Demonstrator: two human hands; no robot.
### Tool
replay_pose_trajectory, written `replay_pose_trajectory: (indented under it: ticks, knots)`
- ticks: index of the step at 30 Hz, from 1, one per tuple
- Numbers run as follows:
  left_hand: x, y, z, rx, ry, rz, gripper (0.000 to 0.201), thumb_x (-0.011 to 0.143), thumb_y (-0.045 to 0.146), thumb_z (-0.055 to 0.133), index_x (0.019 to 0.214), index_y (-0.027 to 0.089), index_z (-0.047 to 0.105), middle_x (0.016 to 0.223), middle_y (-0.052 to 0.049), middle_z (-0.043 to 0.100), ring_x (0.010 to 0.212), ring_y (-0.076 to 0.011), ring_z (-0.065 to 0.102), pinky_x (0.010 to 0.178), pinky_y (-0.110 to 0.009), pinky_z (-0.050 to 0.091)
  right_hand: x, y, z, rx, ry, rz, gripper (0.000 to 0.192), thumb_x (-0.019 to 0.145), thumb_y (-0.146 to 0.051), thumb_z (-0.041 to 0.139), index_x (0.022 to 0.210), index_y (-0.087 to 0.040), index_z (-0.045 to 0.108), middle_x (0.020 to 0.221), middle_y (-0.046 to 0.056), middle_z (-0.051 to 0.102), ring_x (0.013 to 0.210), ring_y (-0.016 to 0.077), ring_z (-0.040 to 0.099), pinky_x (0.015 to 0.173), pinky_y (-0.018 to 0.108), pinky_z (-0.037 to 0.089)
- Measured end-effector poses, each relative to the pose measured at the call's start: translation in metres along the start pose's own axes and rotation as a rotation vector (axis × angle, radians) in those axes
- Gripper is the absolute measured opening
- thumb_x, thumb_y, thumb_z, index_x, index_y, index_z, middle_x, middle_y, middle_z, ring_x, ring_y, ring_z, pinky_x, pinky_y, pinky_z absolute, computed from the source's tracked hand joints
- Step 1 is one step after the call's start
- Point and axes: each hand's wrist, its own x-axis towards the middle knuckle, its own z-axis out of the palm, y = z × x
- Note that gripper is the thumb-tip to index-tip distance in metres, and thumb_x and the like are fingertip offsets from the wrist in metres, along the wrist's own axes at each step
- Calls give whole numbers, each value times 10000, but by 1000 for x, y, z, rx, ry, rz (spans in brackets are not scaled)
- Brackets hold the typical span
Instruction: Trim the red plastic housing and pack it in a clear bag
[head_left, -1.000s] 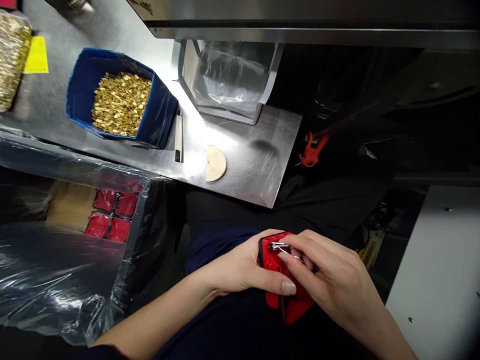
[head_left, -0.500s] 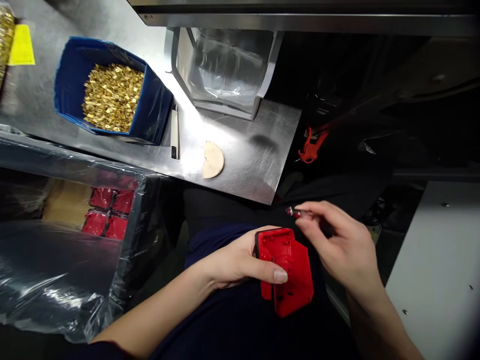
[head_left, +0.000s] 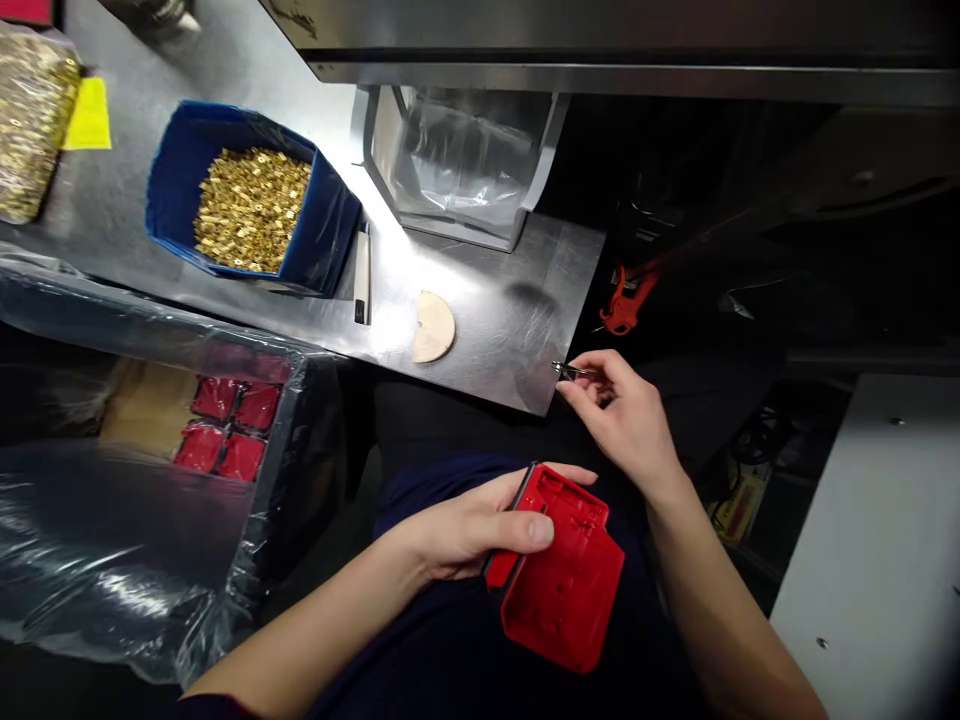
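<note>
My left hand [head_left: 480, 530] is wrapped round a red plastic housing [head_left: 562, 590] with a black edge, its thumb pressed on the inner side. The hollow side of the housing faces up towards me. Above it, by the corner of the metal bench, my right hand [head_left: 626, 415] pinches a small, slim metal tool [head_left: 570, 370] between thumb and fingertips. The tool's tip points left and is apart from the housing. It is too small to tell its exact kind.
On the metal bench [head_left: 495, 350] are a blue bin [head_left: 330, 230] of small brass parts, a cutter knife [head_left: 362, 275], a round tan piece [head_left: 435, 327] and a grey bin [head_left: 457, 225]. A plastic-lined crate [head_left: 285, 430] holds red parts [head_left: 217, 397]. An orange air gun [head_left: 622, 305] hangs right.
My right hand has moved up and left to the bench corner with the metal tool. My left hand has tilted the red housing and brought it slightly lower. The view has shifted a little.
</note>
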Motion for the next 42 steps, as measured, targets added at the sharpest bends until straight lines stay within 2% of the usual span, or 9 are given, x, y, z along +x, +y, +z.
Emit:
replay_pose_trajectory:
  ticks: [3, 7, 10, 16, 27, 32, 37, 40, 42]
  knots:
    - [2, 1, 0, 17, 11, -3, 881, 722, 489, 893, 1473, 231, 513, 1277, -129, 673, 1141, -271, 656, 1012, -400, 482, -26, -16, -29, 74, 28, -139, 194, 901, -282, 762, 1078, -248, 690, 853, -4, 669, 729, 146, 620, 688, 281, 513]
    - [8, 4, 2, 55, -67, 26, 786, 751, 513, 868, 1407, 204, 565, 1188, -108, 689, 1025, -230, 661, 936, -344, 492, -58, -36, -57, 26, -141, -401, 282, 880, -113, 761, 1133, -203, 675, 886, 10, 687, 714, 123, 606, 642, 265, 504]
    - [11, 7, 5, 90, -142, 27, 737, 791, 528, 835, 1394, 194, 574, 1195, -113, 690, 996, -212, 649, 896, -310, 491, -67, -45, -60, -116, -239, -507, 249, 914, -81, 714, 1140, -162, 647, 940, 38, 720, 768, 132, 640, 697, 282, 519]
    - [11, 8, 7, 136, -146, 17, 665, 804, 530, 827, 1332, 186, 613, 1118, -89, 701, 935, -179, 623, 849, -275, 494, -65, -45, -51, -193, -293, -539, 177, 975, -152, 662, 1150, -157, 634, 976, 59, 745, 828, 169, 685, 747, 319, 530]
    - [13, 8, 6, 174, -147, 29, 620, 783, 570, 824, 1217, 157, 666, 1062, -87, 700, 915, -194, 616, 843, -298, 494, -63, -46, -51, -297, -295, -616, 146, 985, -141, 646, 1131, -149, 650, 975, 72, 751, 884, 196, 700, 823, 342, 541]
    - [12, 6, 3, 188, -125, 20, 597, 763, 612, 818, 1106, 138, 701, 995, -79, 700, 876, -193, 613, 822, -292, 487, -66, -44, -51, -367, -271, -687, 194, 966, -97, 648, 1160, -108, 645, 953, 103, 752, 856, 216, 689, 777, 363, 543]
    - [11, 8, 2, 213, -139, 12, 556, 783, 598, 808, 1081, 140, 708, 932, -51, 669, 818, -169, 579, 748, -264, 479, -70, -42, -50, -452, -254, -740, 227, 957, -92, 642, 1183, -76, 642, 965, 130, 762, 843, 240, 698, 758, 387, 549]
    - [9, 7, 2, 222, -156, 2, 550, 783, 587, 811, 1086, 139, 710, 930, -54, 672, 824, -180, 586, 762, -282, 489, -71, -42, -54, -446, -210, -780, 200, 975, -133, 626, 1171, -104, 654, 952, 103, 774, 790, 210, 709, 715, 349, 557]
    - [7, 5, 2, 198, -138, -20, 586, 765, 547, 839, 1177, 156, 693, 994, -65, 692, 870, -196, 621, 822, -309, 504, -67, -39, -57, -407, -78, -720, 150, 979, -188, 642, 1124, -166, 673, 911, 55, 775, 720, 174, 704, 645, 303, 552]
